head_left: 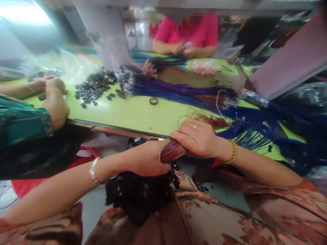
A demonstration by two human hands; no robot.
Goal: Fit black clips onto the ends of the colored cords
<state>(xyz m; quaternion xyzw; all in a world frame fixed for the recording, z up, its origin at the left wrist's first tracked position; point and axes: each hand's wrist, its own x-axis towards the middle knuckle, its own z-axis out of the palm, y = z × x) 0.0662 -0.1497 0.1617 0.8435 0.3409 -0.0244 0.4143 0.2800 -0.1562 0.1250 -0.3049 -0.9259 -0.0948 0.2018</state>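
Note:
A thick bundle of thin brown and purple wires (174,152) sits between my two hands, just off the table's front edge. My left hand (150,159) is closed around it from the left. From above and the right, my right hand (195,137) is wrapped over the same bundle, its fingers closed. Below my left hand hangs a mass of black connectors (143,190), partly in shadow over the lap. Loose brown wire ends (208,119) fan out on the table beyond my right hand.
Long blue and purple wires (173,90) lie across the green table (122,115). A roll of black tape (153,101) and a pile of small black connectors (94,86) rest there. At left are a co-worker's hands (55,85); another person (186,37) sits opposite.

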